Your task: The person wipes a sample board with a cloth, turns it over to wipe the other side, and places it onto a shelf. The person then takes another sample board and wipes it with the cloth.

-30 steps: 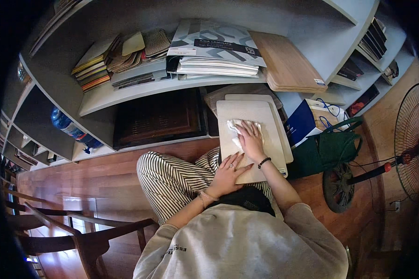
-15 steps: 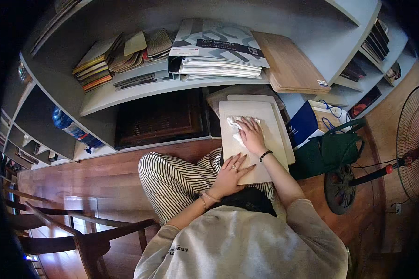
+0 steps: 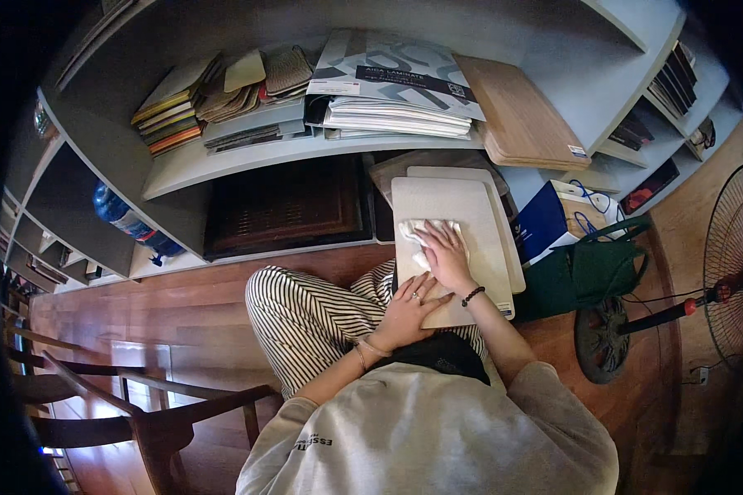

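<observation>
Light is dim, the floor [image 3: 182, 318] glares, and straight edges bow.

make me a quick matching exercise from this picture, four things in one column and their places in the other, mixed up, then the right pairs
Things
1. white cloth
2. left hand
3. blue bottle
4. green bag

Places
A. at the shelf unit, left of the dark brown panel
B. at the near end of the pale board
C. right of the pale board, beside the fan's base
D. under the right hand, on the pale board

Right pairs: 1-D, 2-B, 3-A, 4-C
</observation>
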`<state>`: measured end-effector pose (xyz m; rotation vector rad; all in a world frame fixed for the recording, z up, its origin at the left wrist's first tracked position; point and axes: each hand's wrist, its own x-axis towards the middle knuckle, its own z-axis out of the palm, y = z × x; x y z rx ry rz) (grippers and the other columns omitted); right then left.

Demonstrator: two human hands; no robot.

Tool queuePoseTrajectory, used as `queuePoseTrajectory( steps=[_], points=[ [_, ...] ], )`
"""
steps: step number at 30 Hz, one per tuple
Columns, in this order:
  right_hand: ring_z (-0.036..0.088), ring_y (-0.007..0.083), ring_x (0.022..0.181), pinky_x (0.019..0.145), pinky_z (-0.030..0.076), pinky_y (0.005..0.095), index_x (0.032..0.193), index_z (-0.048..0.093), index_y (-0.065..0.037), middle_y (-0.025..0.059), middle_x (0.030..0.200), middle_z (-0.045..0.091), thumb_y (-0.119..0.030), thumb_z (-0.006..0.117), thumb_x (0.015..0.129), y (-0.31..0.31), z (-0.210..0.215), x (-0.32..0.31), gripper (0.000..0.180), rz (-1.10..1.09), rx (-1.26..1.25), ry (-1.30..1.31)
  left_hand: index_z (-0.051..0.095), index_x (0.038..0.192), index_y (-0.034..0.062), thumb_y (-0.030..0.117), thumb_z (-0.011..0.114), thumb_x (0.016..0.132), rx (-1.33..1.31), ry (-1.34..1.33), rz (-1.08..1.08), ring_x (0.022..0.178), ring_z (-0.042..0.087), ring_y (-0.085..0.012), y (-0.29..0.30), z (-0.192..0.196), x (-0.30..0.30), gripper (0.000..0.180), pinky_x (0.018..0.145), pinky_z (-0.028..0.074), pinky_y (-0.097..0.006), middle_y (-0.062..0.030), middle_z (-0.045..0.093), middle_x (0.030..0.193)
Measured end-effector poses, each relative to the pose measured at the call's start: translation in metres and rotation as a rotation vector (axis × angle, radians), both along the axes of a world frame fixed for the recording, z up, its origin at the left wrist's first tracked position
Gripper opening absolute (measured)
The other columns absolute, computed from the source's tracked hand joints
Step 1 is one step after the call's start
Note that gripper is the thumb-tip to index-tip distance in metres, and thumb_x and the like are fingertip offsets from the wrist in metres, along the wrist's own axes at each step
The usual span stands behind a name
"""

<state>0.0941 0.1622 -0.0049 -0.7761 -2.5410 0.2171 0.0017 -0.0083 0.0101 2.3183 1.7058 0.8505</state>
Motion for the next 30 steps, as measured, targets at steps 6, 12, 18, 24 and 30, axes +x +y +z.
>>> queuePoseTrajectory(
  steps=[6,12,18,24,30],
  points=[
    [0.039,0.0371,0.135,0.115,0.027,0.0475,0.134,0.055,-0.019,0.0068,0.143,0.05,-0.018,0.054,0.093,0.005,0.006,0.0,0.04,0.057,-0.036,0.008,0.05,0.139,0.0249,0.034,0.079,0.066,-0.016,0.015,0.01,0.14,0.032,-0.0342,0.0,0.004,0.001,0.079,0.116,0.023,-0.047,-0.016,0.038,0.148],
    [0.039,0.0378,0.134,0.115,0.028,0.0469,0.134,0.055,-0.019,0.0066,0.143,0.05,-0.017,0.055,0.093,0.054,-0.001,-0.028,0.041,-0.005,-0.035,0.004,0.051,0.138,0.0249,0.032,0.079,0.065,0.014,0.008,0.001,0.14,0.031,-0.034,0.002,0.009,0.004,0.079,0.117,0.023,-0.046,-0.0145,0.039,0.148],
    [0.039,0.0385,0.134,0.115,0.027,0.0462,0.133,0.055,-0.02,0.0066,0.144,0.049,-0.014,0.056,0.092,0.057,-0.008,-0.04,0.041,-0.092,0.028,0.009,0.051,0.138,0.025,0.033,0.08,0.065,0.012,-0.004,0.008,0.14,0.031,-0.0339,0.0,0.007,0.003,0.079,0.116,0.023,-0.046,-0.0144,0.039,0.147],
    [0.038,0.0339,0.136,0.116,0.025,0.047,0.132,0.059,-0.026,0.0027,0.144,0.05,-0.013,0.057,0.091,0.005,-0.005,-0.012,0.042,0.099,-0.121,0.045,0.05,0.139,0.0252,0.034,0.08,0.066,-0.004,-0.011,0.012,0.14,0.032,-0.0338,-0.001,-0.001,0.0,0.08,0.116,0.023,-0.046,-0.0152,0.04,0.146],
    [0.04,0.0342,0.135,0.116,0.027,0.0471,0.128,0.063,-0.027,0.0005,0.141,0.053,-0.008,0.057,0.089,0.005,0.005,0.0,0.043,0.201,-0.217,0.045,0.051,0.139,0.025,0.035,0.079,0.067,-0.022,-0.007,0.019,0.137,0.035,-0.0339,0.002,-0.001,0.002,0.078,0.116,0.025,-0.046,-0.016,0.04,0.146]
  ],
)
